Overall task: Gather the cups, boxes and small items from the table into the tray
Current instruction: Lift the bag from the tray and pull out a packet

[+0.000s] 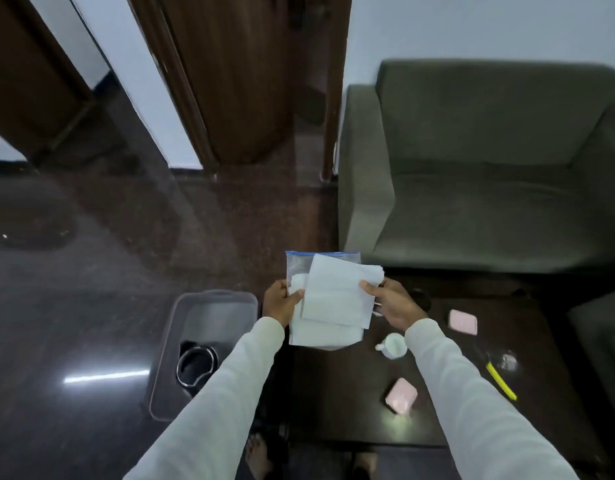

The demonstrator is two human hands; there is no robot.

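Both hands held a clear bag (301,271) and white papers (337,292) above the table's (437,424) left edge: the left hand (282,301) gripped the left side, the right hand (391,303) pinched the right. The tray (167,348) sat left on the floor; a cup (393,345) and two pink boxes (463,321) lay on the table.

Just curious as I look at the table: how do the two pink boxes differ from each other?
The far pink box lies flat near the table's back, its wide face up. The near pink box sits closer to the person and looks tilted, one edge raised. A bright glare falls on the table beside the near box, none by the far box. The white cup stands between them. Both are pink, rounded, similar in size, and not yet in the tray.
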